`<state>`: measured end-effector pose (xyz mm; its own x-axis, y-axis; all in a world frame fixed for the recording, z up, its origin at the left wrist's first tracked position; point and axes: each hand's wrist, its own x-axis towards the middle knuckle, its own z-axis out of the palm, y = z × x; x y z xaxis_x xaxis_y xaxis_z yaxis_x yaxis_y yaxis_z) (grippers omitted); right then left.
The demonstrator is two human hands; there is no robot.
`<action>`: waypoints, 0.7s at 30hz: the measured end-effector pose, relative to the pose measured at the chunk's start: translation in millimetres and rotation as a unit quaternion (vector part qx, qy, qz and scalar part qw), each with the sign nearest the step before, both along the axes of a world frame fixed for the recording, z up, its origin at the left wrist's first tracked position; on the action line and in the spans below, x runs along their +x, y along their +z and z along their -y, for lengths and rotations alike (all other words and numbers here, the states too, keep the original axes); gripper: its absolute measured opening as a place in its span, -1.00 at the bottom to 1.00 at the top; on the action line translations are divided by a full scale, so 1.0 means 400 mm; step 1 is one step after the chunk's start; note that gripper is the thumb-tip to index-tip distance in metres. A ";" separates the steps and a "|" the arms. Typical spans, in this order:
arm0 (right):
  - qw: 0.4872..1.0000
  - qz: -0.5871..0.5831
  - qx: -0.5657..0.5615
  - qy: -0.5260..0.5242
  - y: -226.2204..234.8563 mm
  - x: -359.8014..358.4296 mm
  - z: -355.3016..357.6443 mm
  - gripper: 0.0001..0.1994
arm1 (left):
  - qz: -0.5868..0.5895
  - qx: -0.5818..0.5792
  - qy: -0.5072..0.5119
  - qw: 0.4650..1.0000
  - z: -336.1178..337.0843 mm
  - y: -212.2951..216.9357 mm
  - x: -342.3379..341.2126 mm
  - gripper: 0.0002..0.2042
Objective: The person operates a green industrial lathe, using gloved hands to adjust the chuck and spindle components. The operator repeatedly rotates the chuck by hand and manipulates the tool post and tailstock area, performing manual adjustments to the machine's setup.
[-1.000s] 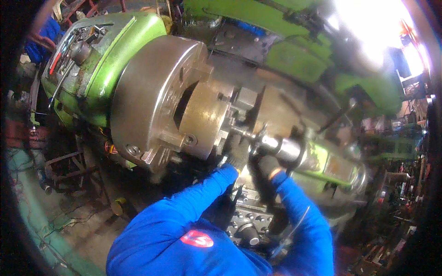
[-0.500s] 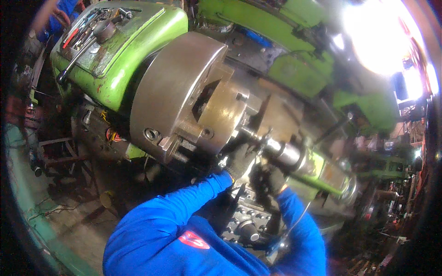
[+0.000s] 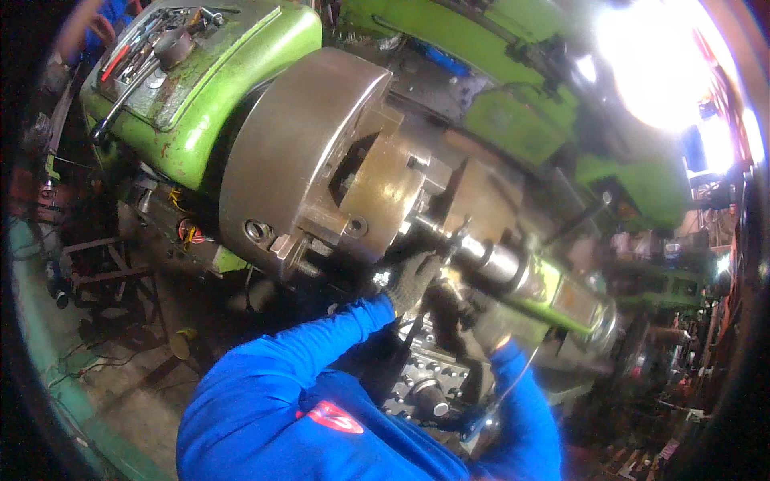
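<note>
My left hand [image 3: 413, 284], in a dark grey work glove, is in front of the lathe just below the slim metal shaft [image 3: 433, 227]. Its fingers are bunched together near that shaft; whatever is in them is hidden. The shaft lies between the metal workpiece [image 3: 385, 192] in the chuck [image 3: 297, 144] and the green tailstock [image 3: 565, 303]. Under the tailstock's bright quill [image 3: 503, 264] is my right hand [image 3: 487, 329], also gloved. Shadow and blur hide its fingers. A dark cylindrical part [image 3: 451, 301] shows between the two hands.
Nearest my body, the bolted tool post [image 3: 425, 385] stands below both hands. The green headstock [image 3: 208, 120] carries loose tools [image 3: 148, 56] and a lever [image 3: 124, 104] on the left. A bright lamp [image 3: 646, 64] glares at upper right. Chuck jaws [image 3: 325, 220] stick out beside my left hand.
My left hand has drawn slightly back from the shaft, down and left. My right hand has dropped a little lower. The whole view has shifted slightly; the chuck looks the same.
</note>
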<state>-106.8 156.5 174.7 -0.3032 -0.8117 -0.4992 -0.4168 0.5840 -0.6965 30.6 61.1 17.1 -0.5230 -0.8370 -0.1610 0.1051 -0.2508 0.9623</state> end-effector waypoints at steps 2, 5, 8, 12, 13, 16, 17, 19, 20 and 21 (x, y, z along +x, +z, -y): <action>0.992 -0.048 -0.078 0.081 0.006 -0.002 -0.006 -0.70 | -0.012 0.047 0.026 0.999 -0.006 0.054 0.004 -0.72; 0.960 -0.165 -0.148 0.171 0.010 0.002 -0.010 -0.63 | -0.082 0.282 -0.008 0.956 -0.015 0.120 0.035 -0.75; 0.930 -0.266 -0.085 0.240 0.046 0.016 0.001 -0.61 | -0.091 0.262 -0.083 0.957 -0.006 0.175 0.062 -0.76; 0.889 -0.339 -0.014 0.308 0.103 0.028 0.025 -0.64 | -0.037 0.227 -0.127 0.965 0.017 0.209 0.075 -0.76; 0.891 -0.336 -0.019 0.305 0.110 0.027 0.023 -0.64 | -0.033 0.217 -0.127 0.967 0.018 0.205 0.070 -0.77; 0.892 -0.334 -0.025 0.304 0.133 0.026 0.022 -0.66 | -0.018 0.126 -0.095 0.987 0.009 0.150 0.044 -0.77; 0.891 -0.336 -0.022 0.305 0.144 0.028 0.022 -0.66 | -0.011 0.086 -0.079 0.993 0.007 0.143 0.038 -0.77; 0.892 -0.335 -0.009 0.304 0.163 0.034 0.026 -0.67 | -0.001 0.069 -0.072 0.995 0.005 0.135 0.034 -0.77; 0.895 -0.332 0.001 0.298 0.172 0.039 0.028 -0.68 | 0.003 0.060 -0.071 0.996 0.009 0.141 0.033 -0.77; 0.898 -0.329 0.011 0.292 0.177 0.043 0.031 -0.68 | 0.001 0.090 -0.079 0.993 0.012 0.149 0.032 -0.77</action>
